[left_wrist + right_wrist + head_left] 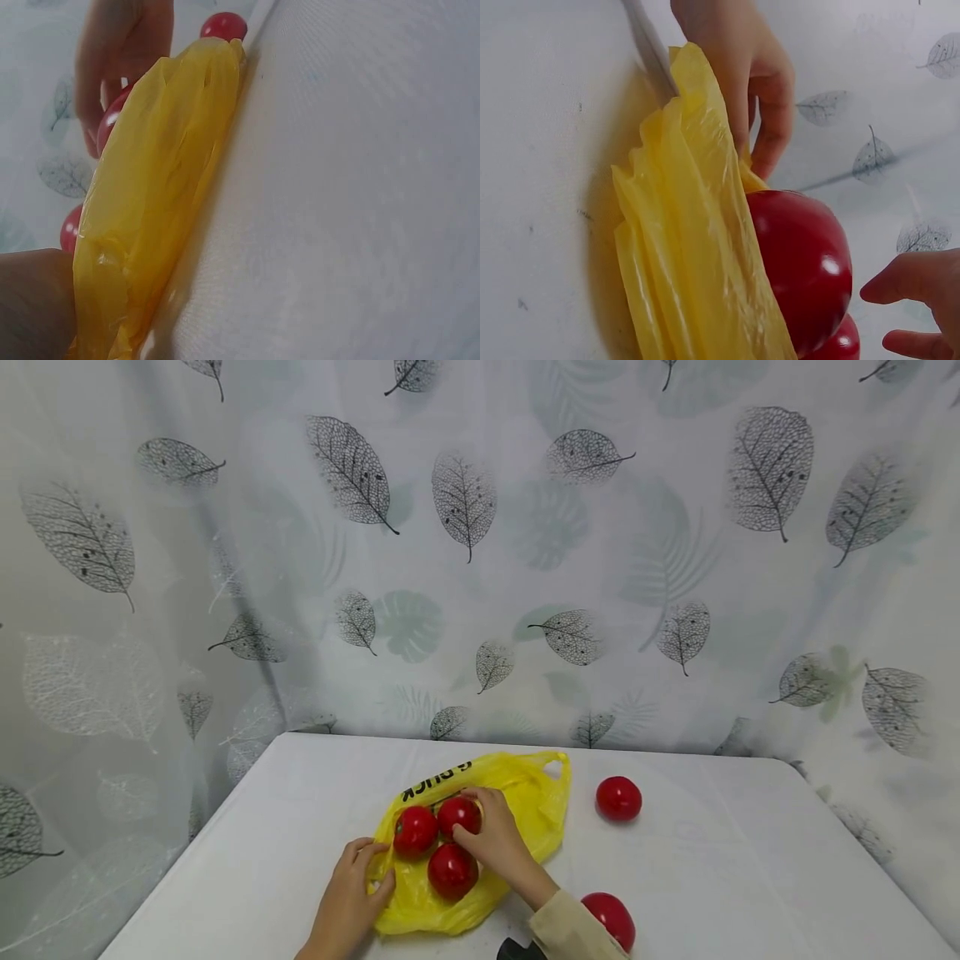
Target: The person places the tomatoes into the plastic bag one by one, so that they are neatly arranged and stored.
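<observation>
Thin crinkled yellow plastic carrier bag (pixel 480 835) with black lettering, flat on white cloth-covered table (pixel 720 877), nearer the front edge than the back, handle loops toward the far edge. Three glossy round red tomatoes on top of the bag: left tomato (pixel 415 831), far tomato (pixel 459 815), near tomato (pixel 452 870), clustered and touching or almost so. Left hand (pixel 351 893) at the bag's left rim, fingers curled over and pinching the plastic, probably pinning the bag so as not to slide. Right hand (pixel 497 839) over the cluster, fingers bent round the far tomato, tips on its skin; whether lifted or only touched, cannot tell. Beige sleeve (pixel 570 931) at the right wrist. Two loose red tomatoes off the bag: one (pixel 618 798) well apart toward the right of the bag, one (pixel 611 918) by the front edge, just beside the sleeve. Open cloth broad to the right and along the far edge; narrower strip to the left edge. Leaf-printed pale curtain (pixel 480 543) close behind the far edge.
</observation>
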{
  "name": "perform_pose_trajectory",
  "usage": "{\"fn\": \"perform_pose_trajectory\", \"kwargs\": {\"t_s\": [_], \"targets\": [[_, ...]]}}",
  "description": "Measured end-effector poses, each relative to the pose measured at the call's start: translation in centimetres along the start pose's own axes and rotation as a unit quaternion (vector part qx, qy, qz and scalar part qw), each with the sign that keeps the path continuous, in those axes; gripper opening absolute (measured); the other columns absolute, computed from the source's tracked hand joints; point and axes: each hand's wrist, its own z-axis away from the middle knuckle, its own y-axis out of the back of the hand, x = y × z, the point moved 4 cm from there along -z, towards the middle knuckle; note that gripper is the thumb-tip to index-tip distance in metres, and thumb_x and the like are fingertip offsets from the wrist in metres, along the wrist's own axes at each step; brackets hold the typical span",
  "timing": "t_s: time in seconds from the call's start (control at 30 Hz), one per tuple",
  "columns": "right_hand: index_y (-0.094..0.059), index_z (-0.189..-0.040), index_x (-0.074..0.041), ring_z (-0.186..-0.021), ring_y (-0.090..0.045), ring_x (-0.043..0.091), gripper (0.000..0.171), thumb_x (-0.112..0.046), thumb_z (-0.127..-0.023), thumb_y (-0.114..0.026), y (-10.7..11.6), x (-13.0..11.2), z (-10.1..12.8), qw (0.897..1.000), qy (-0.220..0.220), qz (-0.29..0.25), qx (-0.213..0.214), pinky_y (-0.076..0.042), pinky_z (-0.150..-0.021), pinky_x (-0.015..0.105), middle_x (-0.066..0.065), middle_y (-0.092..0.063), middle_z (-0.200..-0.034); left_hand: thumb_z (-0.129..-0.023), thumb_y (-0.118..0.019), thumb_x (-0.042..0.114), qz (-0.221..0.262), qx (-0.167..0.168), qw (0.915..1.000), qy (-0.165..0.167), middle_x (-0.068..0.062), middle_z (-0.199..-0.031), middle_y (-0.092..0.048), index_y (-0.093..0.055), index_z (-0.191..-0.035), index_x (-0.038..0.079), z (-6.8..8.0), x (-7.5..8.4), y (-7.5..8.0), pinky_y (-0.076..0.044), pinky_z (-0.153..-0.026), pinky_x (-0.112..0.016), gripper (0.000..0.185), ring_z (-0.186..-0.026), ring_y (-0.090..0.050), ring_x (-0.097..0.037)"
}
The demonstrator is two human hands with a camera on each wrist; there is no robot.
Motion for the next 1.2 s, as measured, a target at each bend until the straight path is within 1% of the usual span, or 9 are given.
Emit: {"fn": "perform_pose_trajectory", "kwargs": {"t_s": [0.17,0.3,0.47,0.67,0.93,1.0,1.2], "targets": [[-0.054,-0.127,0.000,-0.119,-0.050,0.038,0.047,-0.013,-0.085,-0.070,0.8,-0.2,0.5,1.000,0.018,0.007,0.010,-0.047,-0.100,0.055,0.021,-0.048,-0.131,-0.085,-0.070,0.016,-0.001,-0.004,1.0000,0.003,-0.016,-0.124,-0.054,-0.066,-0.113,0.002,0.0,0.1,0.0,-0.047,-0.099,-0.053,0.032,-0.116,-0.055,-0.037],[-0.055,-0.126,0.000,-0.119,-0.050,0.042,0.046,-0.012,-0.084,-0.070,1.2,-0.4,0.8,0.999,0.034,0.011,0.018,-0.045,-0.101,0.056,0.022,-0.049,-0.129,-0.085,-0.070,0.016,-0.002,0.001,1.0000,0.000,-0.016,-0.124,-0.054,-0.066,-0.113,0.002,0.0,0.1,0.1,-0.047,-0.099,-0.053,0.032,-0.116,-0.055,-0.036],[-0.055,-0.128,-0.003,-0.120,-0.048,0.042,0.047,-0.014,-0.085,-0.070,1.7,-0.4,1.2,0.999,0.029,0.003,0.016,-0.046,-0.099,0.056,0.019,-0.048,-0.133,-0.085,-0.070,0.016,0.000,-0.001,1.0000,0.001,-0.016,-0.125,-0.054,-0.065,-0.113,0.002,-0.1,0.0,0.0,-0.047,-0.099,-0.053,0.032,-0.116,-0.055,-0.037],[-0.056,-0.127,-0.005,-0.120,-0.047,0.042,0.045,-0.014,-0.085,-0.069,2.2,-0.7,1.7,0.999,0.030,-0.005,0.014,-0.046,-0.098,0.057,0.018,-0.048,-0.133,-0.085,-0.070,0.016,-0.002,0.000,1.0000,0.002,-0.016,-0.124,-0.054,-0.066,-0.113,0.002,0.0,-0.1,-0.1,-0.047,-0.099,-0.053,0.032,-0.116,-0.055,-0.036],[-0.057,-0.127,-0.009,-0.121,-0.047,0.039,0.044,-0.014,-0.085,-0.071,3.0,-0.9,2.3,1.000,0.022,-0.002,0.011,-0.043,-0.101,0.057,0.015,-0.050,-0.132,-0.087,-0.070,0.017,-0.004,-0.014,0.9998,0.015,-0.015,-0.126,-0.053,-0.065,-0.115,0.004,0.0,0.0,0.0,-0.046,-0.101,-0.052,0.032,-0.118,-0.054,-0.035],[-0.057,-0.127,-0.011,-0.121,-0.047,0.039,0.044,-0.015,-0.085,-0.072,3.2,-0.8,2.4,1.000,0.017,0.000,0.011,-0.045,-0.099,0.057,0.014,-0.051,-0.133,-0.087,-0.069,0.017,-0.003,-0.016,0.9998,0.015,-0.015,-0.126,-0.053,-0.065,-0.115,0.003,0.1,0.1,0.0,-0.046,-0.101,-0.053,0.032,-0.118,-0.054,-0.035],[-0.058,-0.126,-0.010,-0.119,-0.048,0.041,0.044,-0.017,-0.086,-0.072,4.0,-0.5,3.0,1.000,0.015,-0.007,0.011,-0.047,-0.095,0.057,0.016,-0.051,-0.133,-0.087,-0.069,0.017,-0.006,-0.013,0.9999,0.009,-0.016,-0.125,-0.053,-0.065,-0.115,0.003,0.1,0.2,0.0,-0.047,-0.100,-0.053,0.032,-0.116,-0.054,-0.035]]}}
